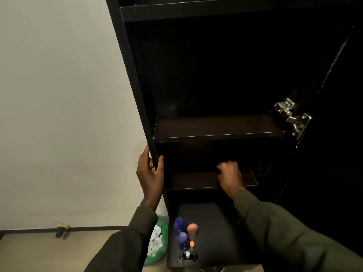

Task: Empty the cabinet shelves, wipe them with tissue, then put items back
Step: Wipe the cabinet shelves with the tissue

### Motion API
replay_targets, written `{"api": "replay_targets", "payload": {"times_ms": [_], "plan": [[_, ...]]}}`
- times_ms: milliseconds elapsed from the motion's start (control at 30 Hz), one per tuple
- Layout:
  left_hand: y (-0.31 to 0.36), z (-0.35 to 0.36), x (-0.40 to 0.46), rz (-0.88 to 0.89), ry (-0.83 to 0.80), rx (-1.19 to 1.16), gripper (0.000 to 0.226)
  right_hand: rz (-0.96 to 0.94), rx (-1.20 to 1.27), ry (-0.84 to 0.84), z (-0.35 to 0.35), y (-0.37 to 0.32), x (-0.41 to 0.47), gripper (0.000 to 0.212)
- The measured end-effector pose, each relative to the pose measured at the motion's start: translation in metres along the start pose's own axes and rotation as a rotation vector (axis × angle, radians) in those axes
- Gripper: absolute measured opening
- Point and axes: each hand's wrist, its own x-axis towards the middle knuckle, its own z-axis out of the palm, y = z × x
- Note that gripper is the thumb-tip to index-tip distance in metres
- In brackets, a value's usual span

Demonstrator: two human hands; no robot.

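Note:
A tall dark cabinet stands open before me, its shelves bare. My left hand point(150, 171) grips the front edge of the cabinet's left side panel point(135, 79). My right hand point(229, 176) rests closed on the lower shelf point(192, 180); something pale shows at its fingertips, too small to tell whether it is tissue. The upper shelf point(216, 128) holds nothing. Two blue bottles point(181, 234), an orange-pink sponge point(192, 229) and small dark bottles point(188, 256) stand on a dark stool top point(216, 232) below.
The cabinet door point(334, 134) hangs open at the right with a metal hinge point(293, 116). A green bag point(158, 242) with white scraps sits on the floor beside the stool. A pale wall point(59, 114) is to the left, with a doorstop point(62, 230) at the skirting.

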Motion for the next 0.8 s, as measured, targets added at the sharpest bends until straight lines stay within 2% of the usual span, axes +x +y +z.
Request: {"api": "replay_targets", "payload": {"times_ms": [167, 367, 533, 700, 800], "plan": [[0.0, 0.0, 0.0, -0.006, 0.001, 0.007, 0.048, 0.059, -0.408, -0.168, -0.013, 0.054, 0.009, 0.032], [0.002, 0.0, 0.0, -0.014, 0.001, -0.006, 0.049, 0.101, -0.74, -0.28, 0.002, 0.028, 0.006, 0.035], [0.002, -0.001, 0.0, -0.011, 0.002, -0.008, 0.049, 0.099, -0.779, -0.41, 0.003, 0.025, 0.013, 0.036], [0.001, 0.0, 0.001, -0.006, 0.008, -0.026, 0.048, 0.082, -0.729, -0.363, 0.006, 0.029, 0.011, 0.033], [0.0, 0.002, 0.0, -0.011, 0.012, -0.026, 0.047, 0.034, -0.587, -0.301, -0.005, 0.023, 0.008, 0.027]]}}
